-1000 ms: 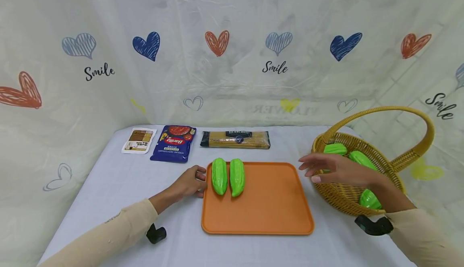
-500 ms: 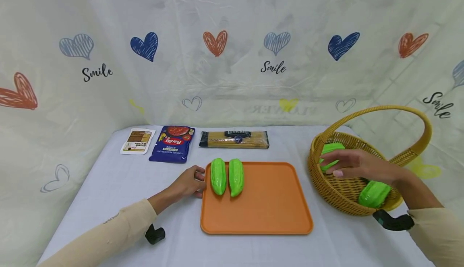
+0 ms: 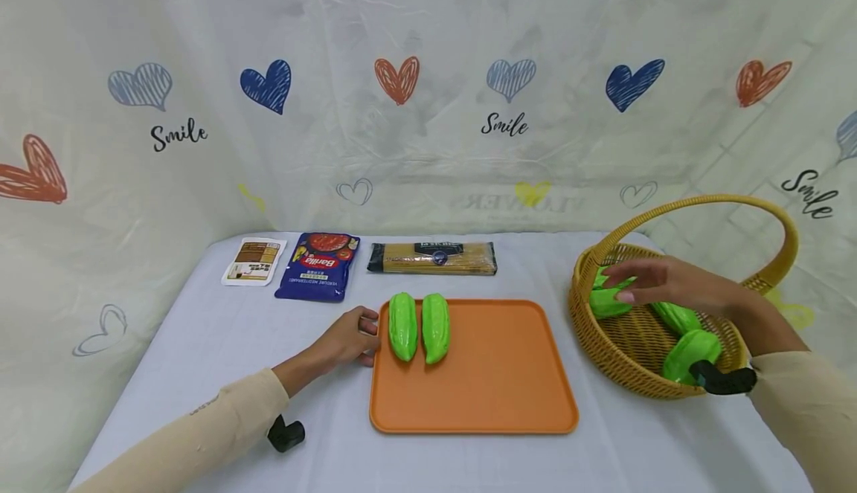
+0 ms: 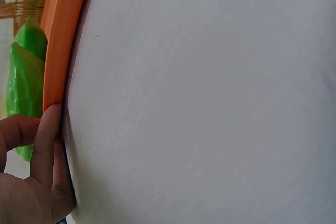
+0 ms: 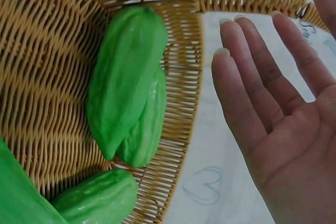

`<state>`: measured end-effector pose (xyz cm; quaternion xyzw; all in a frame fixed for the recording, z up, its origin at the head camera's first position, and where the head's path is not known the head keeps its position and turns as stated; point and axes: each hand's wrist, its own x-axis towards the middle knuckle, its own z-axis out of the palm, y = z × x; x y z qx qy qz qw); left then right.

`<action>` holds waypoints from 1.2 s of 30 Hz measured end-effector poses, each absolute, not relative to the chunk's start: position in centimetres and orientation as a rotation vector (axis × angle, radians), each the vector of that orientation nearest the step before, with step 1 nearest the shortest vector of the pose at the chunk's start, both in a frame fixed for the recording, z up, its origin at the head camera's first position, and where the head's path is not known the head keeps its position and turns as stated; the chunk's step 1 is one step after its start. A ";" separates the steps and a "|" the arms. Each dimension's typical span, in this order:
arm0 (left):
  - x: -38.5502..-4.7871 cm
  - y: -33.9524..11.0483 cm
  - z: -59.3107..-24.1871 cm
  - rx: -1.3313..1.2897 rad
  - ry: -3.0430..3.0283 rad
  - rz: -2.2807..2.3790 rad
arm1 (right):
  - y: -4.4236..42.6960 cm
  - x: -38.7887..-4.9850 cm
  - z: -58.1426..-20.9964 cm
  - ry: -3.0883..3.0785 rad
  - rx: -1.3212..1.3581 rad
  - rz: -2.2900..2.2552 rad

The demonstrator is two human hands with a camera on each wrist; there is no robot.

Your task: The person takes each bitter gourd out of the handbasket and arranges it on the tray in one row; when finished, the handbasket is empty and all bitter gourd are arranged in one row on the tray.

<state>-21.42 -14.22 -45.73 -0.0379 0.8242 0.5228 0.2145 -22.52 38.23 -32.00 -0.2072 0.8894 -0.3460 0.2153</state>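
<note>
Two bright green, ridged gourds (image 3: 403, 327) lie side by side at the left end of an orange tray (image 3: 498, 374). At the tray's left rim, my left hand (image 3: 350, 335) holds the edge with bent fingers, seen closer in the left wrist view. My right hand (image 3: 676, 285) hovers over a wicker basket (image 3: 619, 344), fingers loosely spread and nothing in them. Several more gourds lie inside the basket; the right wrist view shows one gourd (image 5: 126, 77) leaning over another (image 5: 147, 124) by the basket wall. The hand partly covers the basket's far side in the head view.
Along the table's back lie a small white-and-brown packet (image 3: 254, 261), a blue Barilla pouch (image 3: 318, 266) and a pack of spaghetti (image 3: 433, 258). The basket's tall handle (image 3: 736, 199) arches above its right side. A printed curtain (image 3: 428, 143) hangs behind the table.
My right hand has moved right from beside the tray to over the basket, then slightly farther back. My left hand has stayed at the tray's rim. The gourds on the tray have not moved.
</note>
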 end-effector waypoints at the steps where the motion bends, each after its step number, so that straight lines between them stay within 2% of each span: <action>1: -21.4 -14.2 -45.7 -0.103 2.286 1.452 | 38.2 -22.8 -32.0 2.474 -0.581 -0.948; 23: -21.2 -14.4 -45.6 -0.102 2.279 1.470 | 39.1 -26.9 -34.9 2.475 -0.450 -0.892; 36: -21.3 -14.4 -45.8 -0.088 2.268 1.496 | 39.7 -27.7 -36.5 2.502 -0.441 -0.847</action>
